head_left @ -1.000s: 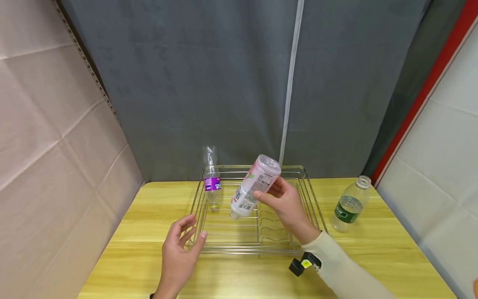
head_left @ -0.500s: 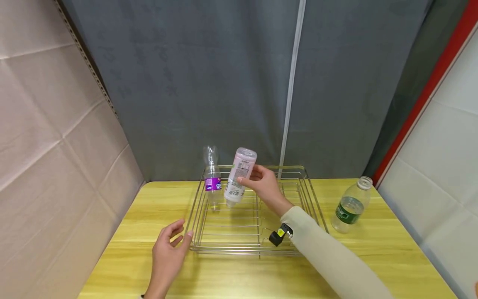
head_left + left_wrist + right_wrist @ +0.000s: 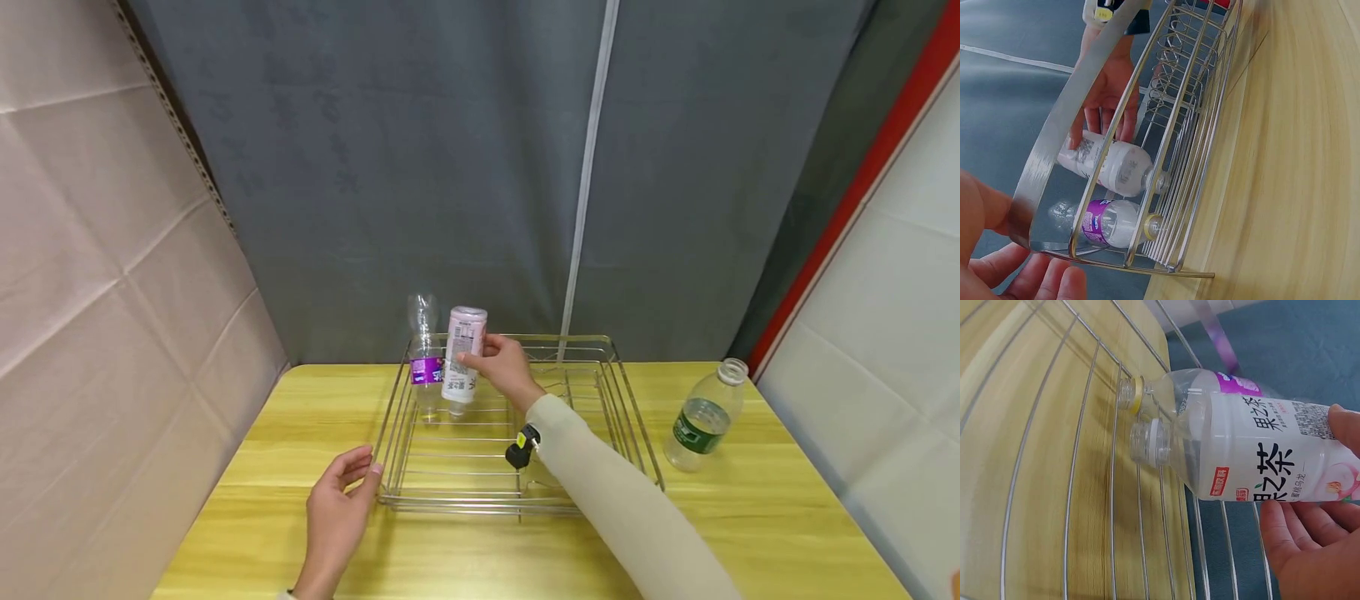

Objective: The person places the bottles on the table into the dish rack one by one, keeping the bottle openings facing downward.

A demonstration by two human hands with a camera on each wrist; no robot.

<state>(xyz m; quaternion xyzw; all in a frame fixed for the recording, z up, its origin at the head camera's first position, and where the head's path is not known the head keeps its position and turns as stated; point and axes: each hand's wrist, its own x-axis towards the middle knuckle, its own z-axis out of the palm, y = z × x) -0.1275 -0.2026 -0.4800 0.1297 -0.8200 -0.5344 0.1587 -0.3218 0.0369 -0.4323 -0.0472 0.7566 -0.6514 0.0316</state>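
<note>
My right hand (image 3: 506, 367) grips a pink-and-white labelled plastic bottle (image 3: 463, 354) upside down, thumb on one side and fingers on the other. Its uncapped mouth points down at the bars of the wire dish rack (image 3: 517, 504). Close beside it, a clear plastic bottle with a purple label (image 3: 427, 371) stands inverted in the rack's back left. In the right wrist view the two bottles overlap, necks side by side. My left hand (image 3: 337, 508) is at the rack's front left corner, fingers loosely bent, thumb and fingertips right at the metal rim (image 3: 1047, 162).
A clear bottle with a green label (image 3: 697, 425) stands upright and uncapped on the wooden table (image 3: 750, 517), right of the rack. A grey curtain (image 3: 405, 167) hangs behind the table. Pale cloth walls (image 3: 112, 333) flank both sides.
My right hand has carried the pink-and-white bottle left, turned it nearly vertical and set it close to the purple-labelled one. My left hand has moved slightly left and down to the rack's corner.
</note>
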